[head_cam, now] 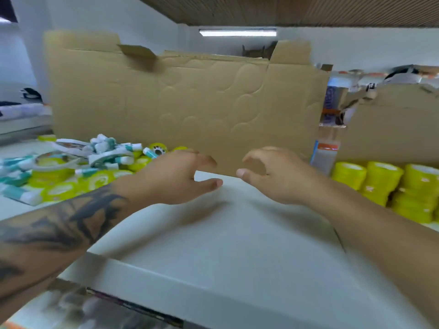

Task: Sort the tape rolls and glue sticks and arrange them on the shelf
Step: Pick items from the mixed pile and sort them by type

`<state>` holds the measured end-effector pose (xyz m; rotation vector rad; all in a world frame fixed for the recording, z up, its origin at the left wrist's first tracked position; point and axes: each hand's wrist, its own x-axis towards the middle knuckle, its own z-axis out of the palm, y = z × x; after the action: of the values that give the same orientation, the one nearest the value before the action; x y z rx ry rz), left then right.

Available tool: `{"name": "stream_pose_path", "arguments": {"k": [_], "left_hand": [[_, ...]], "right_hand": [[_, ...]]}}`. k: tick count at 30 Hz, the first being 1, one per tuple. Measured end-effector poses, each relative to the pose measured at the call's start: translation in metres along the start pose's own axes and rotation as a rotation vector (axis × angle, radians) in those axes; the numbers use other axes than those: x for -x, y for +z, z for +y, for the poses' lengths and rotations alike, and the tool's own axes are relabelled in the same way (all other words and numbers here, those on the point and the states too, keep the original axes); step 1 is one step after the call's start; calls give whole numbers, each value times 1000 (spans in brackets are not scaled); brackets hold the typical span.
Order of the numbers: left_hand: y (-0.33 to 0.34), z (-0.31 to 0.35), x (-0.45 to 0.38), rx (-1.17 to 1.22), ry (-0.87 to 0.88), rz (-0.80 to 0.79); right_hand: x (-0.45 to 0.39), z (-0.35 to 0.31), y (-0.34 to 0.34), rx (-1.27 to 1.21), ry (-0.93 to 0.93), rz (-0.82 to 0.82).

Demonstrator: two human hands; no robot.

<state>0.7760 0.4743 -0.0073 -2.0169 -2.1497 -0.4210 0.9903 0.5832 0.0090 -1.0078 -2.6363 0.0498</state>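
We see both hands reaching forward over a white shelf (237,245). The left hand (175,179) and the right hand (273,176) hover close together, each with fingers loosely curved and thumb apart, holding nothing. Their fingertips come near the lower edge of a large flattened cardboard sheet (185,103) that stands upright at the back of the shelf; we cannot tell whether they touch it.

To the left lies a loose heap of glue sticks (107,148) with white and teal bodies, mixed with yellow-green tape rolls (57,184) and a few flat white tape rolls (111,156). The heap is too tangled and blurred for us to count.

To the right, yellow tape rolls (384,184) stand stacked in neat columns; we make out three columns along the back and more rolls in front, cut off by the frame edge.

Behind them is a second cardboard piece (392,124), torn along the top, and in the gap between the two cardboards we see some boxed goods (330,108), too blurred to name.
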Motion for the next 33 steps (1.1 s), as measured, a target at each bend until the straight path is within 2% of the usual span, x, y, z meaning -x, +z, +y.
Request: {"name": "stream_pose_path", "arguments": {"k": [3, 8, 11, 16, 24, 29, 33], "left_hand": [[-5, -36, -21, -72, -17, -113], [7, -74, -32, -150, -45, -128], [6, -86, -30, -181, -82, -166], [14, -103, -33, -236, -67, -230], [12, -91, -29, -31, 106, -268], [11, -74, -20, -58, 180, -260], [8, -59, -9, 131, 251, -230]], "right_hand": [[-16, -17, 14, -40, 24, -53], [-9, -21, 38, -131, -13, 46], [-1, -11, 40, -197, 25, 113], [8, -3, 56, -146, 40, 19], [9, -19, 57, -178, -18, -9], [9, -18, 61, -176, -38, -18], [9, -19, 60, -245, -38, 55]]}}
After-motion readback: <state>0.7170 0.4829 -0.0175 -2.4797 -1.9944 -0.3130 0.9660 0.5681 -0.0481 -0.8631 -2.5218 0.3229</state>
